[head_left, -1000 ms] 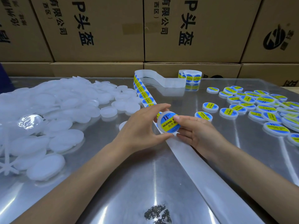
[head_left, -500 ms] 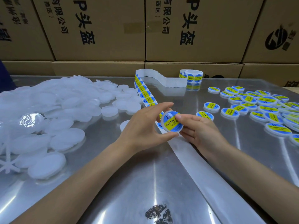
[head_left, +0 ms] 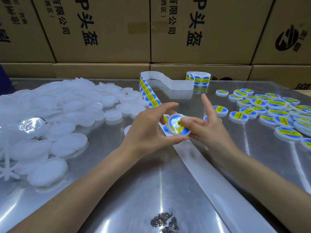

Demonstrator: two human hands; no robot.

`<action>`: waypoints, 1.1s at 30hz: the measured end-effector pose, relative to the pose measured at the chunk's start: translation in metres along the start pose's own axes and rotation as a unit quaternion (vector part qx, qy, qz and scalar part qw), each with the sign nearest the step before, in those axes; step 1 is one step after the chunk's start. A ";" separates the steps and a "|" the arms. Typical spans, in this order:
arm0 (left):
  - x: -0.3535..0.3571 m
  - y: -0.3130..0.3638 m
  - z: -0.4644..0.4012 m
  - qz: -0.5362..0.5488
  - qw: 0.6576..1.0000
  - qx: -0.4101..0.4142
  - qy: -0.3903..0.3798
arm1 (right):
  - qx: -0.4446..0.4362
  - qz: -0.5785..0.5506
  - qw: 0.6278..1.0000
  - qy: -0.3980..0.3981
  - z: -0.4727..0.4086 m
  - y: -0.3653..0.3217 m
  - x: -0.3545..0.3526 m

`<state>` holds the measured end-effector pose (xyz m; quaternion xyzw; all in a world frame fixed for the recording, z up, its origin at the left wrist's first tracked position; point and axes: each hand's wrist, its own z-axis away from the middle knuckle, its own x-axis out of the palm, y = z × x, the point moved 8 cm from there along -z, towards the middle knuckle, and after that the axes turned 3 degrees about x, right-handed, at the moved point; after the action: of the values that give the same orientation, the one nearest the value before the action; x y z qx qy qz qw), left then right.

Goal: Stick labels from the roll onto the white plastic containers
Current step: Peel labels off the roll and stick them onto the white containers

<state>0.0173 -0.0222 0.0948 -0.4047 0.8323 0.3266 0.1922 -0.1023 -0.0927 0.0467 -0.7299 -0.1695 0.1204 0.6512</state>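
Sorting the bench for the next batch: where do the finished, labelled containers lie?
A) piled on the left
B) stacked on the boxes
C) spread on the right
C: the labelled containers with blue and yellow labels lie spread on the right; the plain white containers are piled left.

Stacked brown cardboard boxes (head_left: 104, 29) printed with black Chinese characters line the far edge of a shiny metal desk (head_left: 134, 190) — one at far right carries a round black logo (head_left: 287, 39). A strip of tape (head_left: 143, 28) marks the seam between two boxes. A dark blue shape (head_left: 5, 78) sits at the far left edge.
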 end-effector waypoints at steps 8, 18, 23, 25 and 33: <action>0.002 0.011 0.002 -0.006 0.999 0.037 -0.007 | 0.013 0.130 0.989 -0.075 0.002 0.004 0.018; 0.034 0.010 0.005 -0.039 0.987 0.055 -0.148 | 0.105 0.009 0.994 0.020 -0.004 0.021 -0.001; 0.039 0.013 0.006 -0.018 0.987 0.041 -0.153 | 0.121 -0.043 0.992 0.012 -0.006 0.026 -0.002; 0.033 0.017 0.006 -0.041 0.989 0.073 -0.124 | 0.120 0.012 0.992 -0.020 -0.009 0.025 -0.001; 0.042 -0.016 0.014 -0.139 0.977 0.019 -0.163 | 0.051 0.372 0.927 0.029 -0.027 0.016 -0.040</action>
<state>0.0058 -0.0427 0.0545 -0.4536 0.7315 0.3425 0.3766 -0.1268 -0.1351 0.0321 -0.7094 0.1389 0.3413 0.6009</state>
